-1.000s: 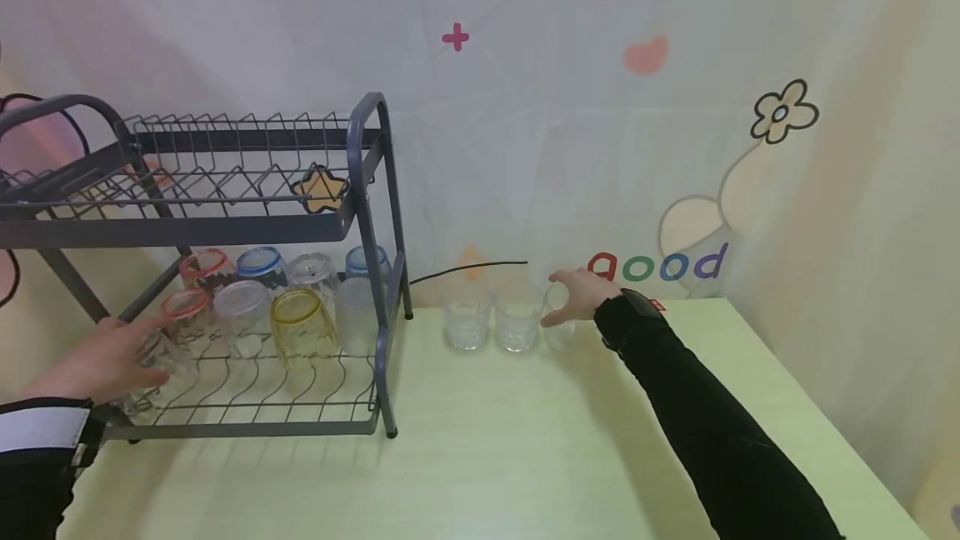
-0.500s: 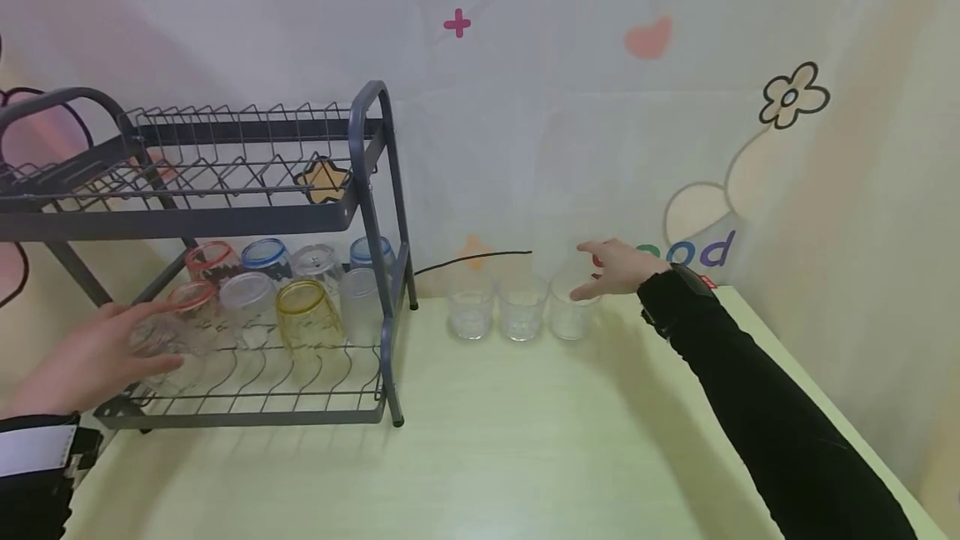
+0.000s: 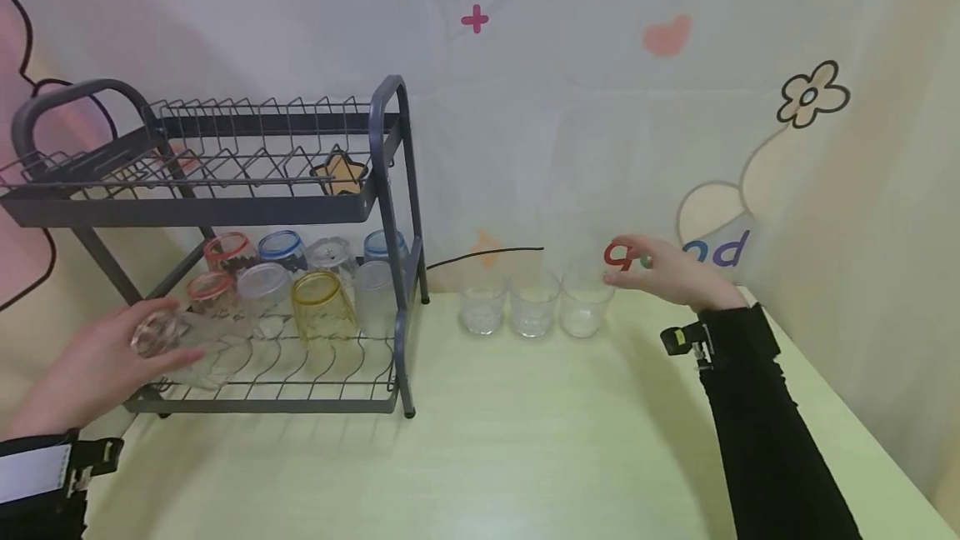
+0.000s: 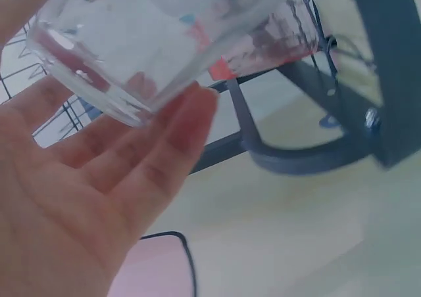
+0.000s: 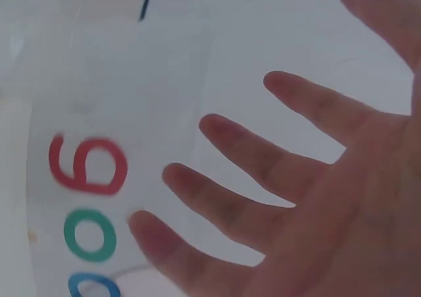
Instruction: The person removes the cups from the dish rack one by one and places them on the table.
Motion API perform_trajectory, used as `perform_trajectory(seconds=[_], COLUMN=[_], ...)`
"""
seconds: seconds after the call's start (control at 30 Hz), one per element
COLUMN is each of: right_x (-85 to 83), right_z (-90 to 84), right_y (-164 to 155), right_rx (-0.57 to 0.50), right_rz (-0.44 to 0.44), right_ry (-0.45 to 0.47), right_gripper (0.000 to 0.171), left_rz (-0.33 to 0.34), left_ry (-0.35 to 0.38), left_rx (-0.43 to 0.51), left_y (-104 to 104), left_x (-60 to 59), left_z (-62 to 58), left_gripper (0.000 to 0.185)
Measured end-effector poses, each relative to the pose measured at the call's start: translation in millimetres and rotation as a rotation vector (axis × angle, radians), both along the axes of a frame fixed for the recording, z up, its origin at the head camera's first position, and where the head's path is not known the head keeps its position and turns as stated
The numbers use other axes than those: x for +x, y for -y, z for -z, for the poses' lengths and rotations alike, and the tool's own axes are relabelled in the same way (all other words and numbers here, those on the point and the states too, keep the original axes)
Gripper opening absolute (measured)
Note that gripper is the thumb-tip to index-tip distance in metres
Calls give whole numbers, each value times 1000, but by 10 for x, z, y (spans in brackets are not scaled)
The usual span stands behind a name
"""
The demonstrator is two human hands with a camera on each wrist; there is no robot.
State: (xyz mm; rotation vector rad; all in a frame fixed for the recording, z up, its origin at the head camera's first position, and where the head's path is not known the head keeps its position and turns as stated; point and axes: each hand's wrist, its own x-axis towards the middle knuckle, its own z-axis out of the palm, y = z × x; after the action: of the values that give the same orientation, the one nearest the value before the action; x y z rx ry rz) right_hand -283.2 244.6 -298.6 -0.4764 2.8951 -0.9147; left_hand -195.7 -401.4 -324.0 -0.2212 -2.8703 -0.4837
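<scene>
My left hand (image 3: 150, 352) grips a clear glass (image 3: 187, 350), tilted on its side at the front left of the dish rack's lower tier (image 3: 300, 402). In the left wrist view the fingers (image 4: 164, 146) curl under that glass (image 4: 158, 41). Three clear glasses stand in a row on the table: left (image 3: 482, 312), middle (image 3: 534, 312) and right (image 3: 586, 312). My right hand (image 3: 637, 265) hovers open just right of and above the right glass, apart from it. The right wrist view shows its fingers (image 5: 263, 159) spread and holding nothing.
A dark two-tier dish rack (image 3: 390, 190) stands at the left, with several upturned cups, red-rimmed (image 3: 212, 290), blue-rimmed (image 3: 281, 248) and yellow (image 3: 321, 307), on its lower tier. A black cable (image 3: 487, 252) runs along the wall. The pale green table (image 3: 525, 440) ends at the right.
My right hand let go of the rightmost glass and drew back to the right. My left hand tilted the clear glass and pulled it toward the rack's front.
</scene>
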Motion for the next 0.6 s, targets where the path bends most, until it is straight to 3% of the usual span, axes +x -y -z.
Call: perform_trajectory(seconds=[0.13, 0.37, 0.6], right_x=[189, 465, 690], right_z=[25, 3, 24], right_y=[16, 37, -103], right_rx=[-108, -268, -413], right_rz=[-22, -39, -40], right_ry=[48, 70, 64], right_gripper=[79, 75, 75], left_rz=[-8, -70, 8], left_ry=[-34, 45, 89], left_rx=[72, 228, 380], left_y=[-121, -326, -465], left_x=[20, 63, 78], left_z=[52, 149, 156], left_gripper=[80, 78, 67])
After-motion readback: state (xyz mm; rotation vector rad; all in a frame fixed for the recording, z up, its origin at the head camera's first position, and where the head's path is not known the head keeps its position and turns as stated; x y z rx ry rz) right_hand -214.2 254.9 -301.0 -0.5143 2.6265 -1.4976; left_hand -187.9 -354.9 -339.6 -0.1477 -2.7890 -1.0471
